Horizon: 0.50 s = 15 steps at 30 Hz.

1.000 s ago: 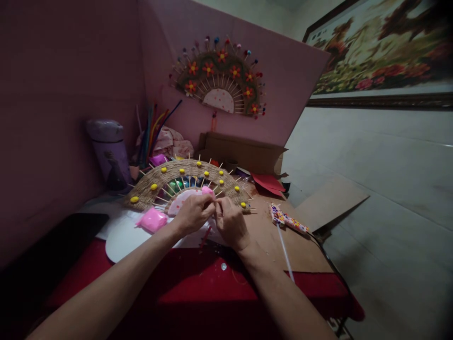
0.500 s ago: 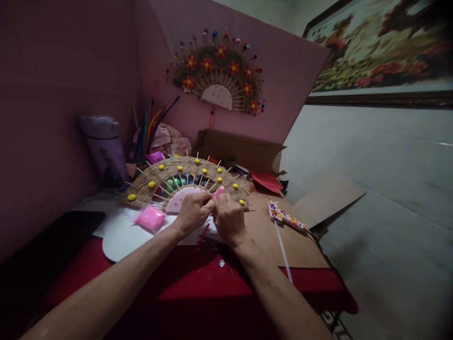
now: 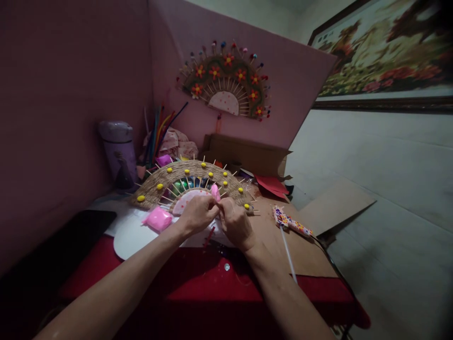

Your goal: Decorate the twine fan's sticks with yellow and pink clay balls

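My left hand [image 3: 200, 213] and my right hand [image 3: 236, 223] meet fingertip to fingertip, both closed in a pinch. A soft lump of pink modelling clay [image 3: 215, 191] sticks up from between their fingers; its lower end is hidden. Behind them stands a fan-shaped craft [image 3: 155, 193] of twine wound on thin sticks, dotted with yellow clay pieces and with a spotted half-disc [image 3: 184, 200] at its base, partly covered by my left hand. Left of my left hand lies a pink clay packet [image 3: 158, 219] on a white disc [image 3: 129, 238].
A flowered glue gun [image 3: 292, 223] with a clear stick lies on cardboard [image 3: 272, 245] at right. Red sheets [image 3: 272, 186], a purple bottle [image 3: 118, 151] and pipe cleaners [image 3: 161, 130] stand behind. A finished fan [image 3: 226, 101] hangs on the pink board. Red cloth [image 3: 198, 278] covers the table.
The view has shifted, so everything sits a little further right and lower. The pink clay now points more upright between my fingers, and my hands have drawn together.
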{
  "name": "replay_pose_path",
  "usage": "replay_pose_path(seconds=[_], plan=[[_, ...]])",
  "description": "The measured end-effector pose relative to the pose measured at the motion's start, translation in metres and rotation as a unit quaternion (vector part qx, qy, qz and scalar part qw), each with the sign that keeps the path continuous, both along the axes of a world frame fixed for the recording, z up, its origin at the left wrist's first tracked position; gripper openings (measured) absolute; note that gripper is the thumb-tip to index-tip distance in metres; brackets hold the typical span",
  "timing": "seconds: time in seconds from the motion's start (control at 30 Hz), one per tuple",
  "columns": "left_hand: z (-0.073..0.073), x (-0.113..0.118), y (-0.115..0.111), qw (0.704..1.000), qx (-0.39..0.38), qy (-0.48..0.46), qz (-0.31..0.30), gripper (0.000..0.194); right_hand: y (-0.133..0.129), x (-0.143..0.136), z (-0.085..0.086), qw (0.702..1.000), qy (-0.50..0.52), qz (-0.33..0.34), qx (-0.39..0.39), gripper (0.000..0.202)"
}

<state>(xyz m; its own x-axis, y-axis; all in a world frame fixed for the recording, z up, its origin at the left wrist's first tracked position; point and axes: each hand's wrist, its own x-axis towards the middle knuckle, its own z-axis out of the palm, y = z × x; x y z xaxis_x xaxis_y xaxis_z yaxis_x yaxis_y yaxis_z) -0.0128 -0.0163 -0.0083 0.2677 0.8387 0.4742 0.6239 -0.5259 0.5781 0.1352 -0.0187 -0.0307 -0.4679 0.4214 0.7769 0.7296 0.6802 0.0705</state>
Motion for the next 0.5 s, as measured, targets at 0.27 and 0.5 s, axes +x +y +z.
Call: replay_pose_path(seconds=[0.27,0.5], plan=[[0.0001,0.0001,-0.0038,0.993,0.081,0.068,0.049,0.021,-0.0012,0.0007,0.0051,0.996,0.068,0.010,-0.063,0.019],[-0.0004,0.0044,-0.0036,0.997,0.073,0.010,0.022,0.022,-0.0026,-0.0005,0.0049,0.998,0.018,-0.061,0.000,0.022]])
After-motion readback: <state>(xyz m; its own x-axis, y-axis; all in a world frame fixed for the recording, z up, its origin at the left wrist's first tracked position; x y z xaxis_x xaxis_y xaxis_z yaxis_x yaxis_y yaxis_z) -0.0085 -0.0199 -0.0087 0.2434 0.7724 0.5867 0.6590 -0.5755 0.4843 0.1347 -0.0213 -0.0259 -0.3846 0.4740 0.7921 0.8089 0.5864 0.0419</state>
